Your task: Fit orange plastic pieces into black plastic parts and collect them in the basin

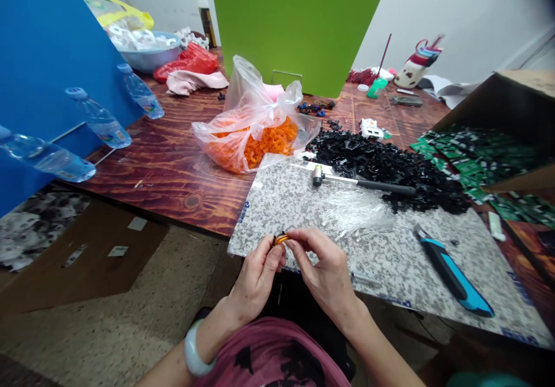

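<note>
Pinching a small orange-and-black part (281, 238) between them, the left hand (255, 278) and right hand (328, 267) meet by the near edge of a speckled slab (277, 202), thumb and fingertips of each closed on the piece. Pale bracelet (196, 349) on the left wrist. On the slab, beyond the right hand: loose pile of thin clear strips (358, 209); farther back, a hammer (342, 179), head to the left, its black handle alongside a heap of black parts (373, 156). Blue-and-black cutter (455, 274) lies to the right. Far side, on the wooden surface (186, 202): clear plastic bag (249, 86) containing orange pieces (273, 144). Green boards (468, 167) at far right, in and before an open cardboard box (524, 95).
</note>
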### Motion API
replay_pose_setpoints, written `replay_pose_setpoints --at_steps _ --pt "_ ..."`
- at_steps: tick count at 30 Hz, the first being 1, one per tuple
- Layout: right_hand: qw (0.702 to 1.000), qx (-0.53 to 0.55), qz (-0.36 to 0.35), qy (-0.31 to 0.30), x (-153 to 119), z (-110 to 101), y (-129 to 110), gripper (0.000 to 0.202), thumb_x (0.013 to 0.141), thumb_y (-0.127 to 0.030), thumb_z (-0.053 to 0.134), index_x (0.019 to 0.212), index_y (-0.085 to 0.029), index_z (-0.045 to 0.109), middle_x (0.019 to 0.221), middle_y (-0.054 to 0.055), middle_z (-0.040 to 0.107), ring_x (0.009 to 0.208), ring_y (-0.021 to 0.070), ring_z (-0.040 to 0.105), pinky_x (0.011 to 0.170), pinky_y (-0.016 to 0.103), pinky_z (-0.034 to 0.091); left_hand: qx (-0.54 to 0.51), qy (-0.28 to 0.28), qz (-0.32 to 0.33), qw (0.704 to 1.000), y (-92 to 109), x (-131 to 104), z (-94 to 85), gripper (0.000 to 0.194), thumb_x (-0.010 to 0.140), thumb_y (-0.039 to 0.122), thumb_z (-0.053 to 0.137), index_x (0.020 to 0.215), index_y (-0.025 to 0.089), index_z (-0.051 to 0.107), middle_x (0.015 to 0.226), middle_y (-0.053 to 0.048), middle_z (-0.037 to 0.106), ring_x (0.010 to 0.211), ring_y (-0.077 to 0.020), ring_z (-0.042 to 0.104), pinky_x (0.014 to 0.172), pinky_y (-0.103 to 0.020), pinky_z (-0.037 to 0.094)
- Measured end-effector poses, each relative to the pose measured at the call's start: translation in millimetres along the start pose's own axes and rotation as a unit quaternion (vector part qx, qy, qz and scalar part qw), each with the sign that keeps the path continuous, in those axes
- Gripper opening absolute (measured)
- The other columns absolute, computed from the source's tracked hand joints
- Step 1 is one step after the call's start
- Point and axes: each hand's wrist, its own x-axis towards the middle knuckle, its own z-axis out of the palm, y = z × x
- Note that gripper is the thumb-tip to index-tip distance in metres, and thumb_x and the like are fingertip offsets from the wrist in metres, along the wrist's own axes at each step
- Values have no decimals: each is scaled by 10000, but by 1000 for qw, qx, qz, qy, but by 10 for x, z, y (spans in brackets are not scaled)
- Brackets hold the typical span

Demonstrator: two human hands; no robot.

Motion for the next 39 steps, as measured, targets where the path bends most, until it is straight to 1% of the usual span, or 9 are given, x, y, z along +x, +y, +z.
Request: replay_pose_setpoints --at_steps 9,14,17,20,22,25,30,35,39 --pt "1000 16 -14 3 12 -11 -38 153 860 -85 539 952 -177 620 868 52 618 772 137 594 672 238 511 13 -12 8 1000 46 -18 -23 261 975 315 306 824 183 473 702 22 490 640 -120 476 633 -240 399" --pt "999 51 11 -15 7 -27 -28 134 865 -118 544 958 -184 615 892 51 610 778 136 598 671 243 520 11 -23 11 1000 38 -40 -59 244 977 312 308 844 188 470 717 24 493 646 -117 472 634 -235 399" --pt "996 70 38 -47 13 -85 -3 158 860 -170 574 1012 -194 611 932 45 613 751 128 595 658 247 509 13 -46 20 999 49 -52 -99 247 981 302 293 839 191 462 712 28 480 644 -116 463 636 -234 393" --pt "988 91 65 -104 16 -161 17 209 843 -238 622 1051 -215 622 969 35 632 764 127 588 666 245 492 31 -79 36 996 69 -64 -150 251 983 277 289 809 193 450 702 32 461 640 -113 450 630 -230 381" --pt "981 112 80 -135 9 -199 22 187 842 -278 630 1020 -221 640 939 22 648 764 125 586 682 241 483 49 -104 52 992 85 -69 -183 248 982 256 287 807 191 452 706 32 455 642 -112 444 628 -228 374" --pt "973 141 93 -158 -17 -223 15 130 857 -300 610 941 -210 654 856 10 653 754 125 587 691 239 470 81 -136 81 984 114 -70 -224 251 977 228 283 812 185 467 727 20 462 665 -118 450 643 -230 375" --pt "978 126 75 -147 -67 -226 -31 71 855 -256 614 863 -191 638 785 6 630 727 122 570 680 233 448 118 -168 118 971 146 -65 -256 233 970 199 280 817 185 457 735 10 480 672 -126 463 654 -233 385" --pt "990 80 12 -115 -105 -225 -65 51 876 -223 577 853 -190 609 757 11 615 693 123 553 649 234 431 142 -154 159 965 114 -57 -247 231 965 207 297 800 190 458 716 11 472 654 -131 461 625 -230 383" --pt "991 78 -8 -106 -123 -236 -16 53 880 -238 567 891 -203 606 794 21 624 719 138 566 661 248 451 148 -146 165 964 86 -27 -236 234 965 235 306 838 186 496 724 1 506 671 -141 491 635 -229 403"
